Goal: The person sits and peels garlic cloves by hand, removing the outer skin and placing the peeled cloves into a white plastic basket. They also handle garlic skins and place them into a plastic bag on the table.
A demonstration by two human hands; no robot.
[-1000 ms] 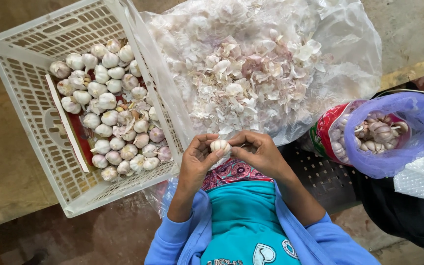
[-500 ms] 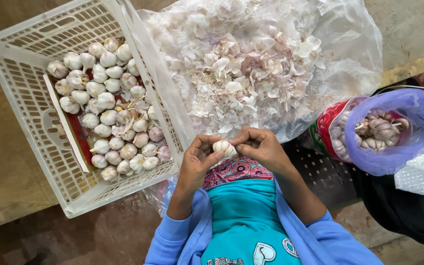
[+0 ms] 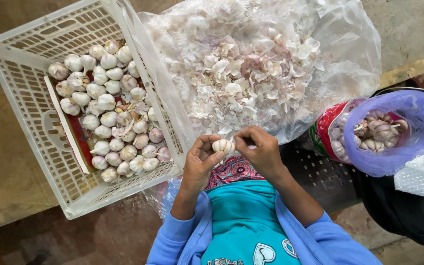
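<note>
- The left hand [image 3: 199, 159] is pinching a small, round, white garlic bulb [image 3: 223, 145] at its fingertips, with the fingers curled narrowly around the bulb's left side.
- The right hand [image 3: 258, 149] is closing on the same bulb from the other side, its thumb and forefinger pressing at the bulb's right edge; whether it is gripping loose skin or the bulb itself I cannot tell.
- The bulb is sitting squarely between the two hands, touching both, just above the person's lap and the turquoise garment [image 3: 244, 221]. Its top seems to be facing up towards the camera, though the stem end is too small to make out.
- The white slatted plastic crate [image 3: 23, 93], holding cleaned garlic bulbs, is lying to the left of the left hand, near it.
- The clear plastic sheet heaped with papery garlic skins [image 3: 251, 73] is lying just beyond both hands.
- The purple plastic bag of unpeeled garlic [image 3: 386, 135] is sitting off to the right, nearer the right hand.
</note>
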